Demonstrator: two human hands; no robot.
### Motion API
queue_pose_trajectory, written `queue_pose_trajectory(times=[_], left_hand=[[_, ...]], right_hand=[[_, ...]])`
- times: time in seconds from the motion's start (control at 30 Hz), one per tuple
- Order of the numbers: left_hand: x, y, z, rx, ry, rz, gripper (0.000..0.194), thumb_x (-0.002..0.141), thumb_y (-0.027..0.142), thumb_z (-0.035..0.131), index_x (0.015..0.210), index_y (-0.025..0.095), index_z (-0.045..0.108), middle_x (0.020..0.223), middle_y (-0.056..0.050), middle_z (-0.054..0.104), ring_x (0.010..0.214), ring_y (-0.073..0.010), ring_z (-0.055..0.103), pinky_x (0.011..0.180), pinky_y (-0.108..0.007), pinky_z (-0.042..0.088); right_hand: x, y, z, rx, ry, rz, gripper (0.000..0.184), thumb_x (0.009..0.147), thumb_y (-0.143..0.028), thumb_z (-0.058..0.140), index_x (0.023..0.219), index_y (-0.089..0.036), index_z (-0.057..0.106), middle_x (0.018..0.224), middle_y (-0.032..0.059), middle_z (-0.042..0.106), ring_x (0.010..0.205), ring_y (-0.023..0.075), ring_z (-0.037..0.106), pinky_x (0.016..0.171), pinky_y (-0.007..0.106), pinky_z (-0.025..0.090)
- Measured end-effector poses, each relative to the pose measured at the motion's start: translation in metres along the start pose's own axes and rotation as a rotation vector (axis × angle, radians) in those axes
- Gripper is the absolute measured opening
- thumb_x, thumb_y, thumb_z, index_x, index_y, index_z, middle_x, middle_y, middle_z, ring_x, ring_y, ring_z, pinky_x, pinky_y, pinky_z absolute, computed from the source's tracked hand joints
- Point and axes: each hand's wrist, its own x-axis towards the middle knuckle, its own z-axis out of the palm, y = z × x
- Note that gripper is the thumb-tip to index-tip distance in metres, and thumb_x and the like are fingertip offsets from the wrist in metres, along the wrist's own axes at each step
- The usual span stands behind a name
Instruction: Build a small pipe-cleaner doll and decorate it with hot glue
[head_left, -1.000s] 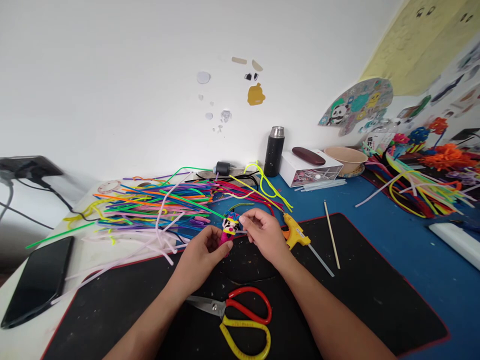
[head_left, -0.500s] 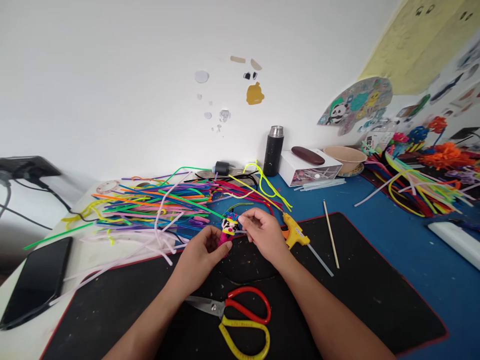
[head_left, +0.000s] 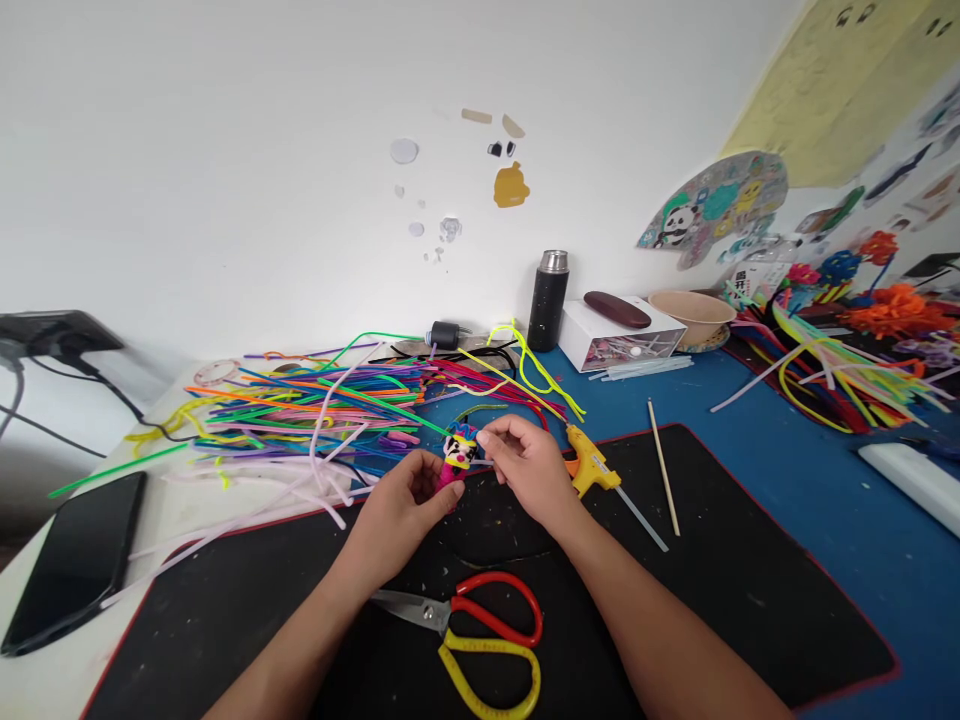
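Note:
A small pipe-cleaner doll (head_left: 457, 455) with a white face, blue-and-yellow headpiece and pink body is held over the far edge of the black mat (head_left: 720, 590). My left hand (head_left: 405, 510) grips its pink body from below, fingers closed. My right hand (head_left: 529, 470) pinches at the doll's head from the right, thumb and forefinger together. A yellow glue gun (head_left: 592, 468) lies just right of my right hand. Scissors (head_left: 480, 625) with red and yellow handles lie on the mat between my forearms.
A big heap of coloured pipe cleaners (head_left: 315, 420) spreads behind my hands. A phone (head_left: 75, 560) lies at the left edge. A wooden stick (head_left: 664, 470), black flask (head_left: 547, 300), white box (head_left: 619, 335), bowl (head_left: 690, 315) and more pipe cleaners (head_left: 840, 370) stand to the right.

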Motion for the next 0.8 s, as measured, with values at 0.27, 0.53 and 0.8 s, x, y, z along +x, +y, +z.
queue_pose_trajectory(times=[0.27, 0.53, 0.8], left_hand=[[-0.0005, 0.0063, 0.0007, 0.003, 0.01, -0.003, 0.035, 0.081, 0.055, 0.075, 0.087, 0.023, 0.062, 0.077, 0.002, 0.06, 0.072, -0.0191, 0.058, 0.068, -0.03, 0.046], [-0.0004, 0.002, 0.0003, 0.009, 0.013, 0.016, 0.032, 0.084, 0.053, 0.075, 0.088, 0.023, 0.063, 0.079, 0.002, 0.061, 0.073, -0.0187, 0.059, 0.068, -0.03, 0.047], [-0.0012, 0.0025, -0.0003, 0.038, 0.002, 0.006, 0.032, 0.086, 0.052, 0.073, 0.09, 0.023, 0.061, 0.08, 0.003, 0.058, 0.074, -0.0188, 0.057, 0.069, -0.031, 0.044]], right_hand=[[-0.0002, 0.0009, -0.0001, -0.004, -0.003, 0.002, 0.031, 0.093, -0.052, 0.069, 0.087, -0.022, 0.068, 0.069, -0.0028, 0.062, 0.05, 0.0122, 0.052, 0.049, 0.027, 0.041], [-0.0004, 0.0006, 0.0009, -0.002, -0.007, 0.007, 0.032, 0.093, -0.054, 0.07, 0.086, -0.022, 0.067, 0.07, -0.0023, 0.062, 0.049, 0.0124, 0.052, 0.048, 0.026, 0.041], [0.0002, 0.0028, 0.001, -0.028, -0.009, 0.012, 0.03, 0.094, -0.053, 0.069, 0.091, -0.022, 0.069, 0.072, -0.0027, 0.062, 0.051, 0.0128, 0.054, 0.05, 0.027, 0.043]])
